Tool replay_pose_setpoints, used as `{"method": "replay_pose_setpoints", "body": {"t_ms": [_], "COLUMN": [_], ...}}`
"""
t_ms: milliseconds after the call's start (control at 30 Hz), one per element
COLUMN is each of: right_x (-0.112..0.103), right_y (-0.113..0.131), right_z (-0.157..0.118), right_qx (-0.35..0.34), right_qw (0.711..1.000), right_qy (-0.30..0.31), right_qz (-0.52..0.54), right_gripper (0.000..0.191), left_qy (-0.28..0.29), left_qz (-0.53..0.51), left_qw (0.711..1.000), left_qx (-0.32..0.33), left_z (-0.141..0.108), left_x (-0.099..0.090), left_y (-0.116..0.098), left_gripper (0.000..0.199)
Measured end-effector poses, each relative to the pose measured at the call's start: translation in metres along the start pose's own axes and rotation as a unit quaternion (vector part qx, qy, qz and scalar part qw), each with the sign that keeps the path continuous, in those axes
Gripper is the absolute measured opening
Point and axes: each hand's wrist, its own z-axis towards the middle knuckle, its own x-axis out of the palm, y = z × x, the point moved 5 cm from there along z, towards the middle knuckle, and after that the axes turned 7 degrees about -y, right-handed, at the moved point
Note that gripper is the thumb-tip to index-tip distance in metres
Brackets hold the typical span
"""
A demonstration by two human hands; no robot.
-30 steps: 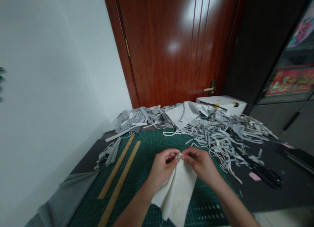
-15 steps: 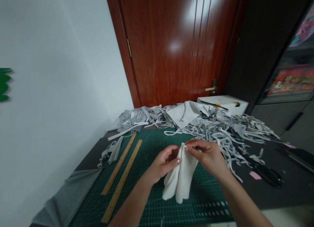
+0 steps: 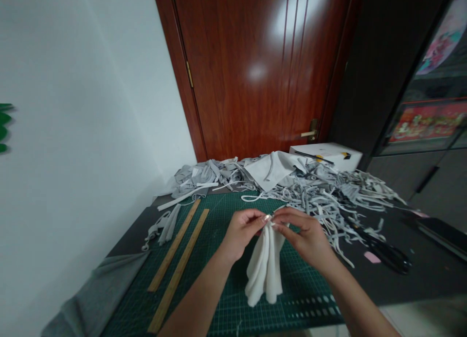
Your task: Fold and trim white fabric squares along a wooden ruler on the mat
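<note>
A piece of white fabric (image 3: 265,269) hangs in folds from both of my hands, over the green cutting mat (image 3: 226,298). My left hand (image 3: 243,232) pinches its gathered top edge between thumb and forefinger. Right beside it, my right hand (image 3: 304,235) pinches the same edge, the fingertips of both hands almost touching. The lower end of the fabric spreads loosely just above or on the mat; I cannot tell which.
Two wooden rulers (image 3: 182,264) lie on the mat's left, near grey fabric (image 3: 95,293). Behind sits a heap of grey and white fabric strips (image 3: 310,191), with a white box (image 3: 335,154) at its back. Black-handled scissors (image 3: 390,254) and a dark phone-like object (image 3: 443,235) lie to the right.
My left hand has moved up from the fabric's side to its top edge, beside my right hand. The fabric now hangs in narrower, more gathered folds.
</note>
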Motion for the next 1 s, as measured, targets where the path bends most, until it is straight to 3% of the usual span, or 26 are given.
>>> {"method": "replay_pose_setpoints", "body": {"t_ms": [100,300,467,633,767,900,1000], "right_x": [0.002,0.005,0.008,0.012,0.010,0.011,0.012], "right_y": [-0.005,-0.011,-0.005,-0.003,0.003,0.006,0.000], "right_z": [-0.001,0.004,0.010,0.017,0.024,0.023,0.015], "right_qx": [0.049,0.132,0.082,0.072,0.067,0.083,0.082], "right_qw": [0.999,0.991,0.994,0.995,0.995,0.991,0.984], "right_qy": [0.007,-0.013,-0.016,0.020,0.040,0.102,0.147], "right_qz": [0.023,-0.002,-0.071,-0.060,-0.057,-0.027,-0.055], "right_gripper": [0.010,0.018,0.014,0.016,0.019,0.020,0.021], "left_qy": [-0.009,-0.012,0.034,0.072,0.057,0.050,0.001], "left_qz": [0.032,0.068,0.122,0.111,0.127,0.130,0.104], "left_qw": [0.999,0.996,0.987,0.989,0.988,0.987,0.991], "left_qx": [0.037,0.052,0.101,0.061,0.061,0.081,0.087], "left_z": [-0.006,-0.007,-0.003,0.009,0.012,0.008,0.007], "left_x": [0.002,0.002,0.007,0.004,0.001,0.001,-0.009], "left_y": [-0.005,-0.004,-0.012,-0.019,-0.025,-0.029,-0.034], "left_gripper": [0.033,0.032,0.038,0.037,0.036,0.028,0.027]}}
